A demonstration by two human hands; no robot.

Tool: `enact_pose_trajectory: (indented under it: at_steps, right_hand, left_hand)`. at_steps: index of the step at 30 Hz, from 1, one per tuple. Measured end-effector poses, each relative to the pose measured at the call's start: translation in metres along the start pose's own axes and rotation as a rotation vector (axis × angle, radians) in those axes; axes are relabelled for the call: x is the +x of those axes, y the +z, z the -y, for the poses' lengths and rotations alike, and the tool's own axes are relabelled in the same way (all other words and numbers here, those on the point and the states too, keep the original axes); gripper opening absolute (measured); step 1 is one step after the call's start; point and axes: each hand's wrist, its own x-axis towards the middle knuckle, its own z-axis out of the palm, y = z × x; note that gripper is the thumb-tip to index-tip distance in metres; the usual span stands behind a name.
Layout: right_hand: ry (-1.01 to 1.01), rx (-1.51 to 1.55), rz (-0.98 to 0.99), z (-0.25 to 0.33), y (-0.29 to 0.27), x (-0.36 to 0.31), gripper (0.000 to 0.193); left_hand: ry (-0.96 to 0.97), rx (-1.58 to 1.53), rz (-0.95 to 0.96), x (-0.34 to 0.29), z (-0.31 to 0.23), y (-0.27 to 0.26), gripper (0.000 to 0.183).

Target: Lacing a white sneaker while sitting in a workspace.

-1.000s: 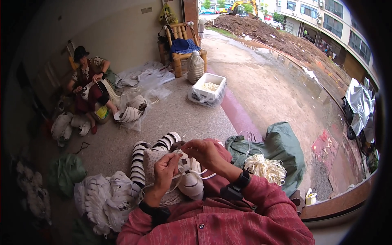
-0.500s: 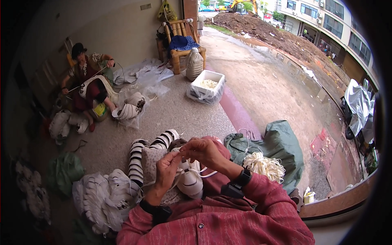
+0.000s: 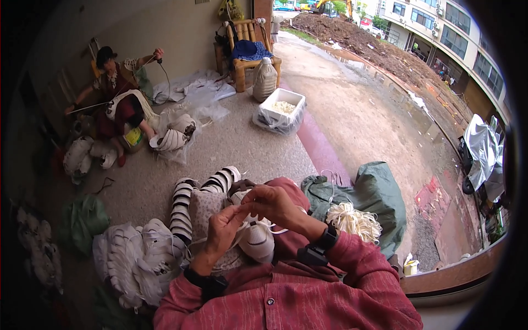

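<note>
In my lap rests a white knit shoe upper (image 3: 257, 245) with its toe pointing toward me and a white shoelace (image 3: 269, 224) trailing from it. Above the upper, my left hand (image 3: 224, 224) and my right hand (image 3: 272, 204) meet, thumbs and fingers pinched together. Both appear to grip the lace; the bit between the fingertips is too small to see clearly. A floral cloth (image 3: 206, 210) lies beneath the left hand. Beyond it are two stacks of nested black-and-white shoe uppers (image 3: 181, 214).
Bundled white uppers (image 3: 137, 264) lie at my left, near a green sack (image 3: 85, 223). To my right, cream laces (image 3: 355, 221) sit on a green bag (image 3: 385, 198). Ahead stands a white foam box (image 3: 281, 104). At the far left, a seated person (image 3: 118, 82) stretches a cord.
My hands stay pinched together over the upper, with only slight movement. The seated person has spread both arms wider, drawing the cord out. The view has shifted slightly.
</note>
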Motion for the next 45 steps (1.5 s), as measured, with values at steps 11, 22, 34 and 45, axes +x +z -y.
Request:
enact_pose_trajectory:
  at_steps: [11,22,34,45]
  right_hand:
    - [0.147,0.173,0.134,-0.007,-0.010,0.004,0.016]
    - [0.125,0.175,-0.054,-0.012,0.005,0.009,0.018]
    - [0.097,-0.300,0.714,0.034,-0.022,0.010,0.018]
    - [-0.538,-2.314,0.261,0.120,-0.144,0.085,0.037]
  left_hand:
    - [0.034,0.086,-0.091,-0.003,-0.008,0.006,0.020]
    - [0.505,0.676,-0.264,-0.005,0.005,-0.002,0.017]
    - [0.721,0.938,0.483,-0.042,0.046,0.006,0.050]
    - [0.567,0.972,0.555,-0.038,0.041,0.008,0.042]
